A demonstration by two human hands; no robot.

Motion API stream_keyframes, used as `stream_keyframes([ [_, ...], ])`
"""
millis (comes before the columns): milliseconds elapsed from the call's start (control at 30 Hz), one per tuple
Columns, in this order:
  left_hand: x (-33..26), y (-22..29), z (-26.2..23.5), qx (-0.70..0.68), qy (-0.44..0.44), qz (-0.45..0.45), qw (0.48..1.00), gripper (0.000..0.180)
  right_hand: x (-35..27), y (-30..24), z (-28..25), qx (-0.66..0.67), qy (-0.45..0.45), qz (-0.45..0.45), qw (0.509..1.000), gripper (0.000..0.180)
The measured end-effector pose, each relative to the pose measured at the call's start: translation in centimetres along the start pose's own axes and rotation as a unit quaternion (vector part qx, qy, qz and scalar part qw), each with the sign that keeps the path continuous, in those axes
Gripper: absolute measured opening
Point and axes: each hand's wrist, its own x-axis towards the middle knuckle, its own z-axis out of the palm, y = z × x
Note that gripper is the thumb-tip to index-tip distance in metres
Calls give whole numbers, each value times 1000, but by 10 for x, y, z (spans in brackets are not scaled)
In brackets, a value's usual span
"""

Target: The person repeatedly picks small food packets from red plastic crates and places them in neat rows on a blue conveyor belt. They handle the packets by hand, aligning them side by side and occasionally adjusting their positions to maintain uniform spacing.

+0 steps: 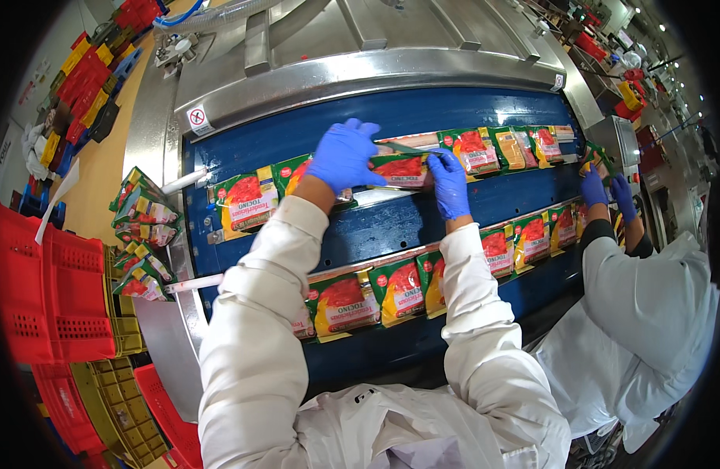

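Observation:
Green, red and yellow meat packets lie in two rows along seal bars on a blue machine bed (375, 227). My left hand (344, 156), in a blue glove, is spread over the far row, its thumb beside a packet (401, 170). My right hand (451, 184), also gloved in blue, pinches that packet's upper right corner; its fingertips are partly hidden. Left of my left hand lies another packet (246, 203), flat and partly overlapped by its neighbour. The near row, with a packet (344, 305) below my left forearm, is partly covered by my right sleeve.
A steel machine lid (375, 62) stands raised behind the bed. Several packets (145, 211) are piled on the steel ledge at left, next to red crates (55, 289) and yellow crates (125, 399). At right a co-worker's gloved hands (606, 191) hold a packet.

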Motion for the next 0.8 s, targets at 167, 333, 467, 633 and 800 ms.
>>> stream_keyframes([
  [167,-27,-1,28,-122,169,57,976,28,-7,-41,-2,135,-47,27,989,7],
  [333,-56,-1,67,-539,113,-250,796,16,8,-3,-13,-137,-106,39,984,10],
  [467,-50,-16,87,-330,127,-219,909,14,21,17,5,-435,-36,-123,891,15],
  [633,-10,-42,102,-206,195,-245,927,21,50,19,23,-558,30,-211,802,14],
  [800,-15,-55,104,-229,153,-262,925,18,26,10,45,-462,-170,-314,812,82],
])
